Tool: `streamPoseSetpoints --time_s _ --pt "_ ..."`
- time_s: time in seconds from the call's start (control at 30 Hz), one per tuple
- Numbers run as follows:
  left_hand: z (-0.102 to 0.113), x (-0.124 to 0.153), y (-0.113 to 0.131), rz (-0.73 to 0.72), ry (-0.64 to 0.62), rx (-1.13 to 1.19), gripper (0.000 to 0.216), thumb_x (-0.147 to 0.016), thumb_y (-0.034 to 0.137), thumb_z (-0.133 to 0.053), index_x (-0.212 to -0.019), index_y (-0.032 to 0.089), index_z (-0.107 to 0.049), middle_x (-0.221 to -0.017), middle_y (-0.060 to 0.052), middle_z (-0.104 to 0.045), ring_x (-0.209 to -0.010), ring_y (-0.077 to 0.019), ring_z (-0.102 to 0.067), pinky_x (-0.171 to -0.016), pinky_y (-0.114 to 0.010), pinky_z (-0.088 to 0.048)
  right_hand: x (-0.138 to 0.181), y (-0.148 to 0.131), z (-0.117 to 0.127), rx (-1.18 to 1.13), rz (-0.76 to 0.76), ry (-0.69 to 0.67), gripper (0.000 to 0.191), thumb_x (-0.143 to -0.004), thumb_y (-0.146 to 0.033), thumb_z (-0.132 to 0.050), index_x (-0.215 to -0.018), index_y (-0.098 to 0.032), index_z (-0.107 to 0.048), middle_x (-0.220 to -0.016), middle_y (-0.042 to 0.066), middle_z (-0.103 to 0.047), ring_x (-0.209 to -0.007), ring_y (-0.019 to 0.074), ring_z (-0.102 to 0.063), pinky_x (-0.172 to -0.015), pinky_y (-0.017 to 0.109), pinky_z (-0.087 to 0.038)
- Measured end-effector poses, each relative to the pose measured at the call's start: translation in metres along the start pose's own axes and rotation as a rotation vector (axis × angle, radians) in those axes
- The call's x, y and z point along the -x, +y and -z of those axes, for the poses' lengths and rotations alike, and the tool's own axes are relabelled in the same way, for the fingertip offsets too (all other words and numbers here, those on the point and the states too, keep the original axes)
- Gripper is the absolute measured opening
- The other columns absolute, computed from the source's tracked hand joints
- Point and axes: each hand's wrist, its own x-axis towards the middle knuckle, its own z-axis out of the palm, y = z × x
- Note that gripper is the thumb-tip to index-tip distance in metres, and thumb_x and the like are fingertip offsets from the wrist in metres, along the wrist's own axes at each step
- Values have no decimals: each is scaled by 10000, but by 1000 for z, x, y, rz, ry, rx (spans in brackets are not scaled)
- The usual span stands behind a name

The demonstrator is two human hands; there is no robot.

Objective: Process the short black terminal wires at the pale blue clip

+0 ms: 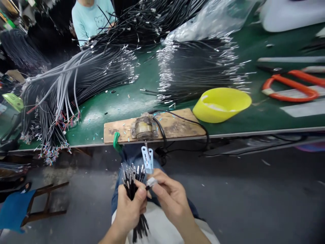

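Note:
My left hand (pixel 132 207) is closed round a bundle of black cables (pixel 141 227) above my lap. Their stripped, silvery ends point up and away from me. One cable sticks out to the right between thumb and finger, and my right hand (pixel 170 195) pinches its whitish, silvery end (pixel 151 182). Just beyond my fingers a light-blue clothes peg (pixel 147 160) is fixed on the shaft of a small motor (pixel 144 127). The motor sits on a wooden board (pixel 177 126) at the bench edge.
A yellow cut-open container (pixel 220 106) and orange-handled scissors (pixel 289 88) lie on the green bench (pixel 116 103). Cable piles (pixel 195 69) cover its middle and left. A green clamp (pixel 116 141) grips the board. A blue-seated stool (pixel 16 210) stands left; a person (pixel 92 20) is opposite.

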Motion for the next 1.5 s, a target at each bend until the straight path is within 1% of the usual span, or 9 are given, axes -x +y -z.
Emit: streamPoseSetpoints --time_s 0.1,0.3,0.53,0.63,0.73,0.9,1.2,1.33,1.5 --pt "4 -2 5 52 -64 28 484 -607 640 -650 -674 190 -487 -493 59 -439 -345 -15 -251 -334 -177 -166 -4 1 10 -35 -46 -62 166 -845 -299 -562 -725 -210 -634 -652 12 -508 -572 158 -499 -504 266 -404" --pt "6 -4 12 103 -125 12 467 -642 622 -638 -644 183 -479 -438 90 -365 -320 -6 -196 -314 -167 -130 -12 -9 16 150 134 -76 140 -811 -305 -617 -715 -213 -659 -644 31 -568 -614 177 -502 -575 286 -407" --pt "-1 -9 19 -121 -141 -28 440 -565 564 -732 -529 155 -572 -469 24 -468 -461 -90 -430 -492 -249 -387 -11 -7 -4 -591 -558 -66 360 -586 -506 -758 -601 -184 -598 -523 -37 -428 -444 97 -377 -425 218 -340" --pt "1 -15 24 -196 -125 -53 359 -565 480 -768 -540 147 -636 -562 -16 -576 -601 -142 -525 -635 -281 -436 -14 -10 0 -642 -646 -110 378 -517 -501 -797 -588 -171 -626 -526 -18 -499 -474 114 -461 -458 226 -397" --pt "5 -20 25 -193 -73 -81 309 -567 419 -782 -562 140 -651 -533 2 -557 -540 -108 -494 -562 -246 -419 -19 -11 9 -479 -682 -27 331 -497 -431 -837 -644 -178 -681 -579 -5 -588 -584 136 -547 -584 229 -446" --pt "10 -29 21 -73 -43 -80 382 -573 493 -749 -586 143 -595 -369 93 -337 -326 -31 -272 -323 -183 -237 -26 -5 13 -282 -577 13 296 -488 -432 -841 -579 -198 -683 -575 -21 -613 -586 128 -541 -603 219 -436" --pt "11 -21 27 25 -113 74 433 -496 497 -792 -559 145 -549 -360 117 -294 -302 -3 -216 -292 -150 -162 -20 3 6 -281 -610 -40 309 -491 -458 -822 -587 -196 -689 -561 -13 -644 -563 139 -580 -604 248 -476" --pt "16 -17 25 86 -57 83 440 -516 513 -777 -543 153 -526 -381 102 -333 -321 -7 -229 -309 -155 -152 -12 7 12 -17 -452 94 265 -594 -433 -771 -637 -186 -686 -589 8 -659 -579 155 -592 -579 252 -478" --pt "21 -17 20 86 -99 67 465 -525 556 -751 -555 166 -499 -392 106 -314 -321 -9 -200 -303 -168 -135 -6 -1 8 150 -105 -29 134 -701 -321 -715 -744 -195 -697 -720 49 -688 -651 179 -608 -615 273 -486"
